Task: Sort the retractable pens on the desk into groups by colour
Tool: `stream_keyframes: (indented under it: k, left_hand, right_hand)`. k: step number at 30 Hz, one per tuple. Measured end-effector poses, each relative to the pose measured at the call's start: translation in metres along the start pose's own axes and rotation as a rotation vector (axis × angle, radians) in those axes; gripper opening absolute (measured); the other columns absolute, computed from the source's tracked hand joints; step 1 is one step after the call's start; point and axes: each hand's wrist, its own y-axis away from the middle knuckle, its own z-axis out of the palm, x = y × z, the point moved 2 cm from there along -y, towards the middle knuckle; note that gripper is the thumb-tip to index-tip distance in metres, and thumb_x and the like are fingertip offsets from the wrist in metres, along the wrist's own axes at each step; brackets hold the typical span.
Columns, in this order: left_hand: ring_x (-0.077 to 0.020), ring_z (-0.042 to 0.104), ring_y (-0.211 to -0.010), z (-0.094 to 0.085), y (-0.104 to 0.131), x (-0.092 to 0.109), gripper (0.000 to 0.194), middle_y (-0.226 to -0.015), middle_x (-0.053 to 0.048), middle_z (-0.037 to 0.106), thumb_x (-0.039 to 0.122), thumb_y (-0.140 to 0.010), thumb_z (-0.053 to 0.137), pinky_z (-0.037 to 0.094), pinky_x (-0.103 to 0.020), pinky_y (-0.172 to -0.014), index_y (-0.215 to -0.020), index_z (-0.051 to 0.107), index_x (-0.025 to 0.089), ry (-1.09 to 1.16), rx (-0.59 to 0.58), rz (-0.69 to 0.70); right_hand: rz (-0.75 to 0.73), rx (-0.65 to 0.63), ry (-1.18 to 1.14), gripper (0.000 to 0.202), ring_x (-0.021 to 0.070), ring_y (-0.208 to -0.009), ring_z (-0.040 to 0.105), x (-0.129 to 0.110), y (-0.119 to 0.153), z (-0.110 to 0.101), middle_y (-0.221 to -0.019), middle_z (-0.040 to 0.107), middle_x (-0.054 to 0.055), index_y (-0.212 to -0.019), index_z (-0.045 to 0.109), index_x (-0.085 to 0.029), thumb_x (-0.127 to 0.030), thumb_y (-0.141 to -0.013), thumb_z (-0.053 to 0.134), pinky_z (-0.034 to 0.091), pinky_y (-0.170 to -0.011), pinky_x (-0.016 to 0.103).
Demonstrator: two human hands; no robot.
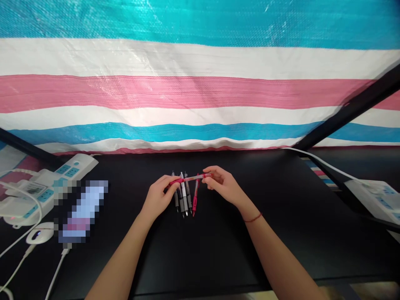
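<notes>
A pink pen with a clear barrel (191, 178) is held nearly level between my two hands, above the black table. My left hand (161, 195) pinches its pink grip end. At the other end, the fingers of my right hand (220, 181) are closed on the pen. Beneath it lie several grey and dark pens (184, 200) side by side, their tips toward me. Just right of them is another pink pen (195, 202), slightly slanted, its upper part partly behind the held pen.
On the left of the black table (200, 258) are a white power strip (75, 171), a blurred phone (83, 212), a small white device (40, 233) and cables. Another power strip (375, 200) sits at right. A striped sheet (200, 91) hangs behind, with black frame bars.
</notes>
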Motion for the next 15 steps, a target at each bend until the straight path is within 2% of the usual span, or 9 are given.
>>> stream_keyframes:
  k: [2, 6, 9, 11, 13, 15]
  left_hand:
    - [-0.0163, 0.066, -0.079, 0.0, 0.0001, -0.0001, 0.02, -0.088, -0.004, 0.069, 0.029, -0.089, 0.051, 0.053, -0.027, -0.07, -0.096, 0.068, 0.019, -0.003, 0.0, 0.002]
    - [-0.0161, 0.066, -0.077, -0.0004, 0.0002, -0.0004, 0.02, -0.086, -0.004, 0.069, 0.029, -0.089, 0.051, 0.053, -0.027, -0.07, -0.095, 0.068, 0.02, -0.015, -0.001, 0.019]
    - [-0.0163, 0.065, -0.077, -0.0008, 0.0003, -0.0008, 0.021, -0.086, -0.004, 0.068, 0.03, -0.09, 0.051, 0.053, -0.027, -0.069, -0.096, 0.068, 0.02, -0.017, 0.009, 0.009]
    - [-0.0165, 0.065, -0.077, -0.0007, 0.0005, -0.0009, 0.021, -0.086, -0.004, 0.068, 0.031, -0.09, 0.05, 0.053, -0.027, -0.069, -0.096, 0.067, 0.02, -0.016, 0.006, 0.004]
    - [-0.0166, 0.066, -0.079, -0.0004, 0.0007, -0.0006, 0.021, -0.087, -0.005, 0.068, 0.03, -0.09, 0.05, 0.053, -0.027, -0.07, -0.095, 0.067, 0.02, -0.014, -0.003, 0.008]
    - [-0.0169, 0.065, -0.08, 0.0, 0.001, -0.0001, 0.021, -0.088, -0.005, 0.069, 0.03, -0.09, 0.05, 0.053, -0.028, -0.072, -0.096, 0.067, 0.02, -0.015, -0.011, 0.014]
  right_hand:
    - [0.0, -0.02, -0.012, 0.027, 0.0125, -0.063, 0.056, -0.0006, -0.0002, -0.0009, -0.077, 0.064, 0.001, -0.092, 0.06, -0.02, -0.043, -0.078, 0.065, 0.048, -0.061, 0.027]
    - [0.013, -0.042, 0.137, 0.032, 0.013, -0.058, 0.054, -0.0012, 0.0001, -0.0032, -0.062, 0.059, 0.0, -0.068, 0.058, -0.018, -0.046, -0.084, 0.056, 0.045, -0.059, 0.028]
    - [-0.002, -0.041, 0.102, 0.024, 0.0135, -0.063, 0.055, -0.0014, 0.0008, -0.0046, -0.074, 0.061, 0.001, -0.086, 0.061, -0.02, -0.043, -0.08, 0.063, 0.046, -0.062, 0.028]
    - [-0.018, -0.052, 0.079, 0.029, 0.0135, -0.067, 0.056, -0.0018, 0.0013, -0.0049, -0.082, 0.062, 0.001, -0.098, 0.06, -0.021, -0.04, -0.077, 0.067, 0.047, -0.063, 0.029]
    - [-0.023, -0.064, 0.131, 0.022, 0.0133, -0.064, 0.055, -0.0022, 0.0016, -0.0049, -0.077, 0.062, 0.001, -0.088, 0.062, -0.02, -0.041, -0.081, 0.062, 0.046, -0.062, 0.028]
    - [-0.019, -0.063, 0.196, 0.029, 0.0132, -0.06, 0.054, -0.0024, 0.0017, -0.005, -0.066, 0.06, 0.001, -0.073, 0.06, -0.019, -0.043, -0.086, 0.054, 0.045, -0.06, 0.028]
